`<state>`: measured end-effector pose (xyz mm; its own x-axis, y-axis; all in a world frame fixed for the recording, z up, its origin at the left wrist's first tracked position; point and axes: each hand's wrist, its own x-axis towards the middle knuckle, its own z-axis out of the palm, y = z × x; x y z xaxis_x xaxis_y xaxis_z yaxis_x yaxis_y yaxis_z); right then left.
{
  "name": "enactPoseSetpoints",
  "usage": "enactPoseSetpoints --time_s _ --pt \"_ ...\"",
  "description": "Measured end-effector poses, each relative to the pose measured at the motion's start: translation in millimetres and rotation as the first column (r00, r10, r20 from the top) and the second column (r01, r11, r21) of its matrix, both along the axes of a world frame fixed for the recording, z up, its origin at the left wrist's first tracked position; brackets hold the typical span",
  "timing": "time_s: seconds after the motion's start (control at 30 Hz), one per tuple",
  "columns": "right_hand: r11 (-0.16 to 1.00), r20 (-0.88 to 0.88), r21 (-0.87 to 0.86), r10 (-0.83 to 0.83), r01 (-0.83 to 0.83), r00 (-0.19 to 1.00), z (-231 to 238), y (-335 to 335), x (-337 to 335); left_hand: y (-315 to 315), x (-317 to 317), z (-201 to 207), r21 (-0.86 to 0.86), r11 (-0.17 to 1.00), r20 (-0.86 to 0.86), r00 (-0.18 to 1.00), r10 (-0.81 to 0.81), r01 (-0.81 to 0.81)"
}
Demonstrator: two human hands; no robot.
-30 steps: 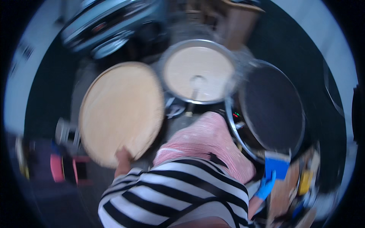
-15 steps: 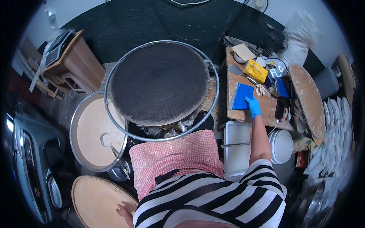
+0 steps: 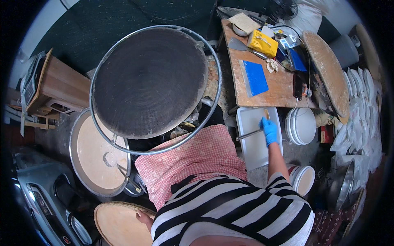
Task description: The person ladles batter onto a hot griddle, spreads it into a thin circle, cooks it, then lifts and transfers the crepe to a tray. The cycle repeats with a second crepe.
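My right hand (image 3: pixel 269 130), in a blue glove, is closed around a metal rod (image 3: pixel 248 135) at the white rectangular tray (image 3: pixel 253 156). A brown wooden piece (image 3: pixel 266 113) sticks out beyond the fingers. On the wooden table (image 3: pixel 246 99) lies a blue scraper (image 3: pixel 255 78) with a pale straight edge, out of my hand. My bare left hand (image 3: pixel 143 218) is low in the view, over the round tan board (image 3: pixel 119 225), its fingers partly extended; whether it touches the board is unclear. The large round dark griddle (image 3: pixel 150 82) stands ahead of me.
A metal ring (image 3: pixel 93 123) surrounds the griddle. On the left stands a wide pot of pale batter (image 3: pixel 96 147) with a ladle in it. White buckets (image 3: pixel 305 125) sit right of the tray. A yellow packet (image 3: pixel 262 43), spatula (image 3: pixel 242 45) and phone (image 3: pixel 298 86) lie on the table.
My right hand has let go of the blue scraper, leaving it on the table, and moved down toward me to take the metal rod at the tray. The view has turned slightly right.
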<state>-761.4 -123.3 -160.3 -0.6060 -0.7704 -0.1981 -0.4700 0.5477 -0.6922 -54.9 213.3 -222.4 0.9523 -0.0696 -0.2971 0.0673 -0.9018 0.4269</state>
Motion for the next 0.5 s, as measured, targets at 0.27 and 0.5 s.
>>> enactPoseSetpoints --time_s 0.27,0.5 --pt "0.863 0.284 0.327 -0.478 0.385 0.831 -109.0 22.3 19.2 -55.7 -2.2 16.5 -0.236 0.970 0.019 0.998 -0.059 0.062" --pt "0.652 0.500 0.296 -0.728 0.698 0.469 -152.4 17.1 8.4 -61.3 -2.8 14.4 -0.424 0.906 -0.032 0.999 -0.025 0.009"
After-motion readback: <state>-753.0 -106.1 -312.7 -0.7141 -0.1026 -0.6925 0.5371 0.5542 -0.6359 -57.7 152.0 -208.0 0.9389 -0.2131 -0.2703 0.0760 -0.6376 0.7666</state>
